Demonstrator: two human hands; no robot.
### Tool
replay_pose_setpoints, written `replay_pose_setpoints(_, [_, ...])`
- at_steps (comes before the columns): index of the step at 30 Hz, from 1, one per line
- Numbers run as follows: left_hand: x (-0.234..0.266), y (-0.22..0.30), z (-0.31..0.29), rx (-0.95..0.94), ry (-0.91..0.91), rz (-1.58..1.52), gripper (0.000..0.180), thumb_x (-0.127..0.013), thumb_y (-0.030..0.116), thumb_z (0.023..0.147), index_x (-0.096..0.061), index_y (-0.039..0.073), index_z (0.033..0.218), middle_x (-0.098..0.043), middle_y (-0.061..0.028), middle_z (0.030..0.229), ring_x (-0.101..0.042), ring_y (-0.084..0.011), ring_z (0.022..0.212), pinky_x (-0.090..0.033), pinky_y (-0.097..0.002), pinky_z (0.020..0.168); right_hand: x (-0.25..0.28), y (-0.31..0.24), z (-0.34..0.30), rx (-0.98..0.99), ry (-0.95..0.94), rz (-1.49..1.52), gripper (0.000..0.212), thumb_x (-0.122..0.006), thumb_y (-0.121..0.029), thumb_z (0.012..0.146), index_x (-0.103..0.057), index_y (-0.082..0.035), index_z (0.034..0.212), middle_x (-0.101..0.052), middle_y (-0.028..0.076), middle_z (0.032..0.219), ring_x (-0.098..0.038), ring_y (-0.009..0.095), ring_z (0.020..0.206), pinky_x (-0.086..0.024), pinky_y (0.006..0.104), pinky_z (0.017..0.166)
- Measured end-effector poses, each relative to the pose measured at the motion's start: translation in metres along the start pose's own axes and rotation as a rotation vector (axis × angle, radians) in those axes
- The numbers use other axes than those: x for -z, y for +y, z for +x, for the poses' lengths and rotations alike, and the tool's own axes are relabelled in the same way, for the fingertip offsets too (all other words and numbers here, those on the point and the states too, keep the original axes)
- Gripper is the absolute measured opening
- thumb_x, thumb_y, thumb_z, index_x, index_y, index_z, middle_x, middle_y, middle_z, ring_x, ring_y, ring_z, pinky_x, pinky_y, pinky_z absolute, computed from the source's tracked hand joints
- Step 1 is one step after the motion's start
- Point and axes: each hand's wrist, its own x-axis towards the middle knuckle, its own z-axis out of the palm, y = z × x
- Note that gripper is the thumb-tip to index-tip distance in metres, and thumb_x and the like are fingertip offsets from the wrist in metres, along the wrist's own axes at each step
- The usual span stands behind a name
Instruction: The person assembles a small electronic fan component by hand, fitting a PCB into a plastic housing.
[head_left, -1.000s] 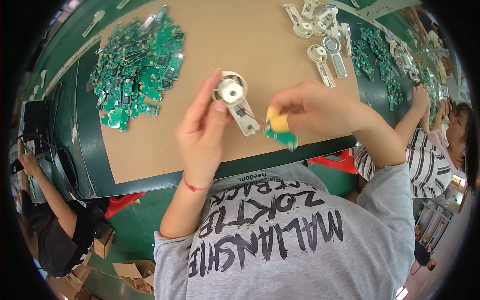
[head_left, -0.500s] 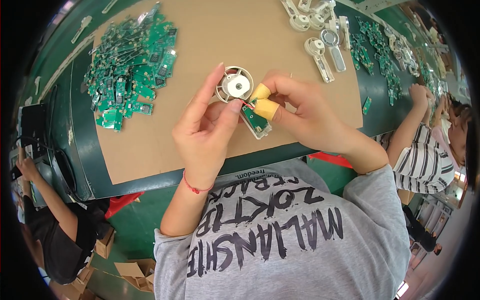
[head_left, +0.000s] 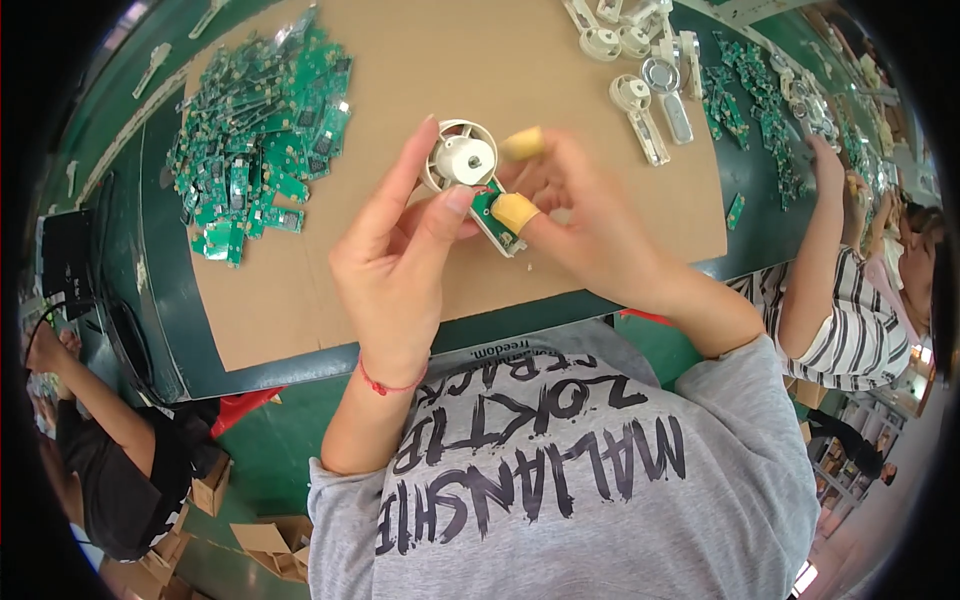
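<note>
My left hand [head_left: 395, 240] is closed around the round head of a white handheld fan [head_left: 466, 160], thumb at its neck and index finger along the rim. The fan's handle half slants down to the right. A green circuit board [head_left: 485, 205] lies in it, with a bit of red wire near the neck. My right hand [head_left: 600, 225] wears yellow finger covers on thumb and index finger. Its thumb rests on the board, while the index finger is raised apart beside the fan head. The other right fingers are blurred and partly hidden.
A heap of green circuit boards [head_left: 265, 140] covers the left of the brown cardboard sheet [head_left: 300, 310]. Several white fan parts [head_left: 640, 95] lie at the far right, with more boards [head_left: 755, 110] beyond. Co-workers sit at both sides, one in a striped top [head_left: 850, 335].
My right index finger has lifted off the board and wires and away from the thumb. The fan has shifted slightly left and up in my left hand.
</note>
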Motion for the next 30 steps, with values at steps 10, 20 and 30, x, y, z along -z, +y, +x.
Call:
replay_pose_setpoints(10, [-0.005, -0.011, 0.032, 0.005, 0.159, 0.021, 0.076, -0.061, 0.007, 0.080, -0.013, 0.007, 0.139, -0.033, -0.0135, 0.132, -0.037, -0.0231, 0.119, -0.032, -0.0361, 0.096, 0.015, 0.011, 0.087, -0.234, -0.313, 0.124, 0.032, -0.045, -0.029, 0.090, -0.057, 0.000, 0.084, -0.058, 0.007, 0.066, -0.055, 0.014, 0.056, -0.044, 0.0285, 0.052])
replay_pose_setpoints(20, [0.005, -0.008, 0.031, 0.059, 0.034, 0.113, 0.058, -0.052, 0.008, 0.084, -0.025, 0.004, 0.135, -0.030, -0.0112, 0.137, -0.035, -0.0237, 0.123, -0.029, -0.0359, 0.099, 0.118, 0.070, 0.355, -0.085, -0.018, -1.061, 0.041, -0.046, -0.036, 0.084, -0.062, 0.001, 0.093, -0.063, 0.018, 0.089, -0.059, 0.034, 0.081, -0.046, 0.0409, 0.073])
replay_pose_setpoints(30, [0.019, -0.016, 0.035, 0.228, 0.067, 0.103, 0.047, -0.048, 0.006, 0.086, -0.033, 0.002, 0.130, -0.036, -0.0111, 0.132, -0.040, -0.0218, 0.118, -0.033, -0.0333, 0.095, 0.245, 0.166, 0.427, -0.108, 0.515, -1.032, 0.051, -0.060, -0.039, 0.077, -0.049, -0.009, 0.117, -0.054, 0.018, 0.109, -0.051, 0.031, 0.103, -0.042, 0.0405, 0.086])
